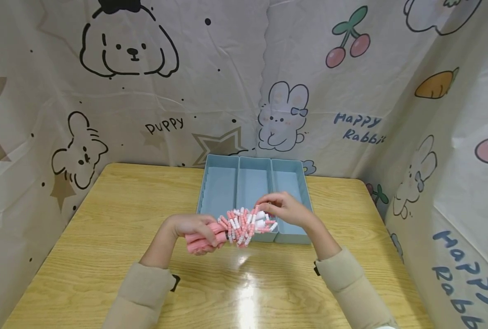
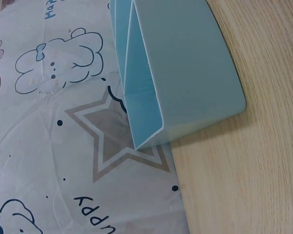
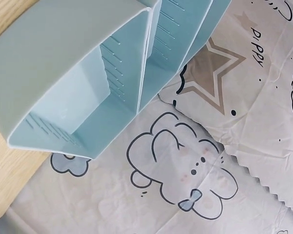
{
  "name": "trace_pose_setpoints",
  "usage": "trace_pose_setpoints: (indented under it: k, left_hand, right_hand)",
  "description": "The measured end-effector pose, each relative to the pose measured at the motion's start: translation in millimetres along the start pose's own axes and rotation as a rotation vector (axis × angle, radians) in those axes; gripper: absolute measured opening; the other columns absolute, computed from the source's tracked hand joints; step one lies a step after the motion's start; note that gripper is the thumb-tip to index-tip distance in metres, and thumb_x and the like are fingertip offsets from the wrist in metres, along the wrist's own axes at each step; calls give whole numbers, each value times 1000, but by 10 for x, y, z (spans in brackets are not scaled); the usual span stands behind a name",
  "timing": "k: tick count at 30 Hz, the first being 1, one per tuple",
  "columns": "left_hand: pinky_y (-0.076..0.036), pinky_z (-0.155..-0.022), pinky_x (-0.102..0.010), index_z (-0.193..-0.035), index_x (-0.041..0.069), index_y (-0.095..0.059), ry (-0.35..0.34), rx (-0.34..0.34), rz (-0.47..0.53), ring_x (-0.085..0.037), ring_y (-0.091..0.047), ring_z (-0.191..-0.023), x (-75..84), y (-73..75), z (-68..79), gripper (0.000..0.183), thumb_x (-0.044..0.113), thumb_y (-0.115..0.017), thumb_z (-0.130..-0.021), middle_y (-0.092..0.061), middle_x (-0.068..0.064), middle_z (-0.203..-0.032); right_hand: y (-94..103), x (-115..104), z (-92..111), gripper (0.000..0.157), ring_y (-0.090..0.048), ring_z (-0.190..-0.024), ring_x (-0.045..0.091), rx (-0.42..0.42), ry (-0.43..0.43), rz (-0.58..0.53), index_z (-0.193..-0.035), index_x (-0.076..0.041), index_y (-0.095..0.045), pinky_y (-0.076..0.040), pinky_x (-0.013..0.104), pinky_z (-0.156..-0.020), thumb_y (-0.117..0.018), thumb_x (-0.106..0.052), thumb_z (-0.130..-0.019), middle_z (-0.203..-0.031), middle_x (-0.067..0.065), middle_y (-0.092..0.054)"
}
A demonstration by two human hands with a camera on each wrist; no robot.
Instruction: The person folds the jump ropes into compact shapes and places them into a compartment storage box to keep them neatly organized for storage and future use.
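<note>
A bundled jump rope (image 1: 241, 227) with pink handles and pink-and-white beads is held above the table, in front of the tray. My left hand (image 1: 194, 230) grips it round the pink handles. At the beaded end, my right hand (image 1: 284, 208) has its thumb and fingers pinched on the beads, partly hiding them. A few white pieces show among the strands there; what they are is unclear. The wrist views catch only slivers of skin at their outer edges, and the jump rope cannot be made out in them.
A light-blue tray (image 1: 222, 157) with three long compartments stands at the back of the wooden table (image 1: 145, 196), right behind the hands. Patterned cloth (image 1: 211, 64) hangs behind the table and along its right side. Both wrist views show the tray's walls (image 2: 195, 63).
</note>
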State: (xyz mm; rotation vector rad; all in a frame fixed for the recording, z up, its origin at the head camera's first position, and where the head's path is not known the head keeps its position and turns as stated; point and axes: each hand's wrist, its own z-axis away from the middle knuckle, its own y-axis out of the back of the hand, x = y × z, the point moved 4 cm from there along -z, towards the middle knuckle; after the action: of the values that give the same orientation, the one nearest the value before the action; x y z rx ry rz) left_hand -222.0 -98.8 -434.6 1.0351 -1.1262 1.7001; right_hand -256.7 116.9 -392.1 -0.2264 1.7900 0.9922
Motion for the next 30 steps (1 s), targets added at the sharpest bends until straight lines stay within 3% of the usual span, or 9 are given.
trace_pose_setpoints:
  k: [6, 13, 17, 20, 22, 30]
  left_hand:
    - [-42, -44, -23, -85, -4, -52, 8, 44, -33, -11, -48, -48, 11, -3, 11, 11, 6, -50, -81, -51, -2, -61]
    - [-42, -44, -22, -84, 1, -56, -23, 56, -39, -11, -49, -48, 1, 1, -2, 9, 5, -48, -82, -52, -3, -62]
    - [-42, -44, -22, -83, -3, -54, -14, 63, -29, -10, -48, -49, 15, -16, -2, 10, 6, -49, -82, -51, -3, -62]
    - [-42, -44, -22, -82, -1, -54, -2, 79, -31, -10, -48, -49, 22, -16, 6, 9, 6, -49, -81, -51, -2, -62]
    - [-42, -44, -22, -80, 3, -56, 2, 90, -38, -10, -48, -48, 18, -8, 3, 8, 6, -49, -81, -51, -3, -62]
    - [-42, -45, -22, -80, 2, -56, 24, 142, -58, -9, -48, -49, 26, 15, -3, 7, 5, -51, -80, -51, -2, -61]
  right_hand:
    - [8, -19, 0, 17, -40, -49, 8, 46, -16, 66, -98, -2, -65, -37, 22, -46, -51, -9, -93, -60, 4, -53]
    - [63, -125, 4, 11, -55, -68, 13, 130, 116, 230, -91, -2, -69, -47, 24, -59, -62, -8, -84, -85, 5, -65]
    - [88, -192, 7, 11, -55, -65, 12, 118, 38, 282, -91, -2, -67, -47, 22, -57, -61, -9, -85, -81, 5, -65]
    - [107, -234, 20, 11, -52, -59, 11, 123, -41, 258, -89, -2, -67, -45, 22, -53, -61, -11, -86, -75, 6, -64]
    - [116, -250, 30, 11, -50, -54, 8, 137, -59, 236, -87, -3, -67, -44, 22, -50, -62, -13, -86, -69, 5, -63]
    - [121, -227, 62, 13, -50, -46, 13, 140, -112, 102, -88, -5, -67, -43, 25, -44, -61, -17, -87, -67, 3, -61]
